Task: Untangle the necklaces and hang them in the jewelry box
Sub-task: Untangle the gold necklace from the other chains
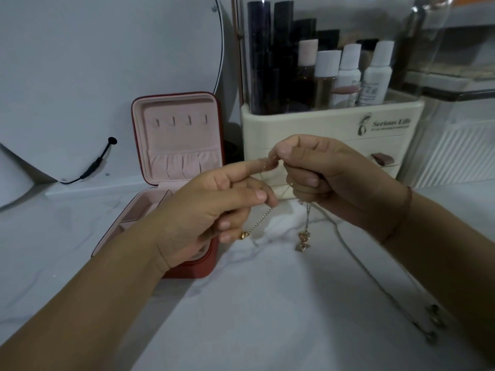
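From my feed this looks like a home dressing table. A white marbled top runs back to a pale wall. On it stands a cream organizer printed "Serious Life", with a drawer and a clear cover. It is packed with white-capped bottles and dark tubes. Beside it I see an open jewelry box, red outside and pink-lined, with hooks in its lid. A big round panel stands behind, a black cable plugged into it. Necklaces dangle above the top.
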{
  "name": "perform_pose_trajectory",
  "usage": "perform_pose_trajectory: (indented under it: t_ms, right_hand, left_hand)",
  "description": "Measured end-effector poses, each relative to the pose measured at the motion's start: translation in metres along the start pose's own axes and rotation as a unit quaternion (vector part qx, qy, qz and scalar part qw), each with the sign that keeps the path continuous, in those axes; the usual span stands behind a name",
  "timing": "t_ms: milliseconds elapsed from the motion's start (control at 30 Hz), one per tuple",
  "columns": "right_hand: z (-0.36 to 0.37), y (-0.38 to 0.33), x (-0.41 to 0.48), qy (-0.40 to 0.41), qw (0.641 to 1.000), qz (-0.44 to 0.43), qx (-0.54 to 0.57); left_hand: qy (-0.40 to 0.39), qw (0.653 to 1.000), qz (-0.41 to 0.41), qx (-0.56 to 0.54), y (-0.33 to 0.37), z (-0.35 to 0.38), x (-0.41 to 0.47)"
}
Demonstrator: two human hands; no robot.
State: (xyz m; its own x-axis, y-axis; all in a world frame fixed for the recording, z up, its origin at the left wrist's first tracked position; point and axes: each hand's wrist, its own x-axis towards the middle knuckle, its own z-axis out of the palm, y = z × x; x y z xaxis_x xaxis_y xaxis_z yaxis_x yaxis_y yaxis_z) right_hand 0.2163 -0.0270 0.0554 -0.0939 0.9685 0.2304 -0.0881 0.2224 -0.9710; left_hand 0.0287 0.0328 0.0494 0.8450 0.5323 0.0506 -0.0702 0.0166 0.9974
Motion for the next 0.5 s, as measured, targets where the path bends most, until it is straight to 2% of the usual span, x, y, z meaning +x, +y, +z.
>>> perform_pose_trajectory:
  t_ms: [167, 267, 500]
  right_hand:
    - [0.0025, 0.0025, 0.0003, 0.064, 0.996, 0.005, -0.060]
    - [-0.0005, 0.0045, 0.0020, 0.096, 0.991, 0.030, -0.085]
    - [-0.0004, 0.0052, 0.0015, 0.086, 0.989, 0.060, -0.107]
  left_hand:
    - [0.029, 0.999, 0.018, -0.006, 0.0001, 0.0054, -0.0001]
    - [0.051, 0.997, 0.021, -0.050, -0.0011, 0.0052, 0.0018]
    - [0.094, 0.976, 0.047, -0.190, 0.0035, 0.0014, 0.0056]
